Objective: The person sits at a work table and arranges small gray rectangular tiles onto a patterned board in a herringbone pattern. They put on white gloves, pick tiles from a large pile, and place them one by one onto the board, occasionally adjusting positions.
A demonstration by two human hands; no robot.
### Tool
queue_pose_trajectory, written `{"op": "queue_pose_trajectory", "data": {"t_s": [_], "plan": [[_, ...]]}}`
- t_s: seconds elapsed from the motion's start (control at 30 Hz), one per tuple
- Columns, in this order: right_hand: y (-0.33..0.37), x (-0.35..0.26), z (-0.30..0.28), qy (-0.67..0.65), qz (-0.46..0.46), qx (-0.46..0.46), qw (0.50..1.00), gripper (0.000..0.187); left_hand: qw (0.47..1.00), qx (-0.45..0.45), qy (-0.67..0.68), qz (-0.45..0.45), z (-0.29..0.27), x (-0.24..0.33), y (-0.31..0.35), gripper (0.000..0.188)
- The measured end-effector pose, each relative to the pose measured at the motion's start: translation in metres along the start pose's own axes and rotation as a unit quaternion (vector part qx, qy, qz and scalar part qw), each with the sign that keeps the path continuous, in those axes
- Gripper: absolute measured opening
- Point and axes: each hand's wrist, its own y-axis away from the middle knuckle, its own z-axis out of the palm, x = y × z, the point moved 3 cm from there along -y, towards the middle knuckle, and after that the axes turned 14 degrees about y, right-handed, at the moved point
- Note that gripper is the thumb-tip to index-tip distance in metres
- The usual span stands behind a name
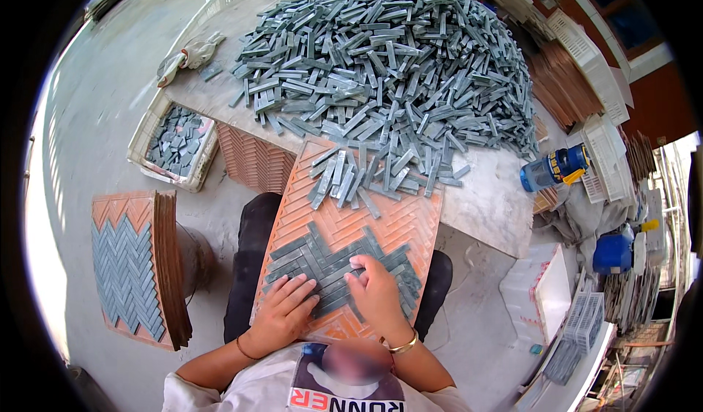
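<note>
An orange herringbone-grooved mould board [293, 227] lies across my lap, its far end against the table. Dark grey-green stone strips [311, 255] fill a zigzag band in its grooves. My left hand [287, 308] rests on the left part of that band, fingers stretched out flat, holding nothing. Over the right part is my right hand [379, 295], fingers curled and thumb close to the index finger. What it may hold is hidden. A loose cluster of lighter strips [337, 178] covers the board's far end, spilling from the big heap of stone strips [388, 61].
The heap stands on a pale table [487, 192]. At left are a white crate [139, 145] of dark stone chips and a stack of boards [165, 266] topped with a filled herringbone panel [124, 273]. A blue bottle [545, 172] lies at right, near a white box [531, 287].
</note>
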Motion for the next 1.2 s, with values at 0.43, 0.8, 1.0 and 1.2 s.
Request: {"op": "queue_pose_trajectory", "data": {"t_s": [0.43, 0.8, 1.0, 1.2], "plan": [[-0.013, 0.026, -0.008, 0.055, -0.224, -0.057, 0.971, 0.025, 0.999, -0.037, -0.018, 0.008, 0.005, 0.003, -0.012, 0.027], [-0.077, 0.11, -0.091, 0.034, -0.103, -0.065, 0.992, 0.015, 1.0, -0.02, 0.017, 0.002, 0.01, 0.007, -0.023, 0.024], [-0.09, 0.111, -0.083, 0.031, -0.108, -0.083, 0.99, 0.011, 0.999, -0.025, 0.033, 0.014, 0.013, 0.015, -0.039, 0.023], [-0.095, 0.113, -0.076, 0.049, -0.131, -0.117, 0.983, 0.013, 0.999, -0.035, 0.028, 0.014, 0.018, 0.013, -0.038, 0.024]]}}
